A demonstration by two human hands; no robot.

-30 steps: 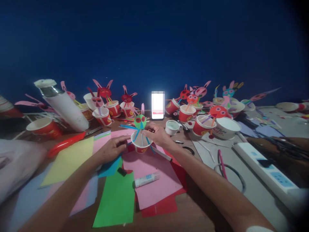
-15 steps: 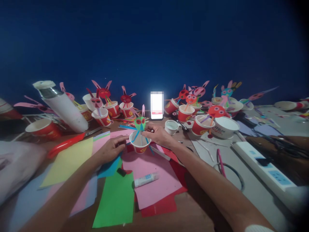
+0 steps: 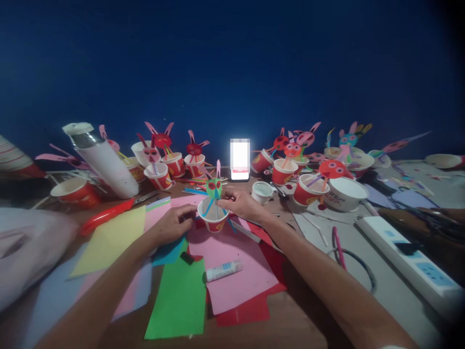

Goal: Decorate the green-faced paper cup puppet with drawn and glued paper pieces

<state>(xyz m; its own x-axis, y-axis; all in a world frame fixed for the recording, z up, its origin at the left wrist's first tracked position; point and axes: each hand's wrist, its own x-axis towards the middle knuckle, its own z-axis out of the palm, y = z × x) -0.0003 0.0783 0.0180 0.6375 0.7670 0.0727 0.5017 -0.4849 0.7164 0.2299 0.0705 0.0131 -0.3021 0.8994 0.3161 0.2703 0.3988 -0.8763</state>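
Note:
A red-and-white paper cup [image 3: 214, 225] stands upright in the middle, on the pink paper. From it rises a paper puppet [image 3: 213, 188] with a green face, red eyes, pink ears and blue strip limbs on a pale stick. My right hand [image 3: 242, 203] pinches the puppet just below its face, at the cup's far right rim; its fingertips are partly hidden. On the other side, my left hand [image 3: 174, 225] has its index finger stretched to the cup's left rim, thumb apart, gripping nothing. A glue stick [image 3: 224, 271] lies on the pink paper [image 3: 240, 291] nearer me, its black cap [image 3: 187, 258] beside it.
Several finished puppets in paper cups [image 3: 158, 177] line the back, left and right. A lit phone [image 3: 240, 160] stands at the wall. Left are a leaning white bottle [image 3: 105, 165], red-handled scissors [image 3: 107, 216] and coloured sheets [image 3: 112, 237]. A power strip [image 3: 410, 257] lies right.
The whole view has shifted slightly, so things sit a little further right. Both hands keep nearly the same places at the cup and puppet.

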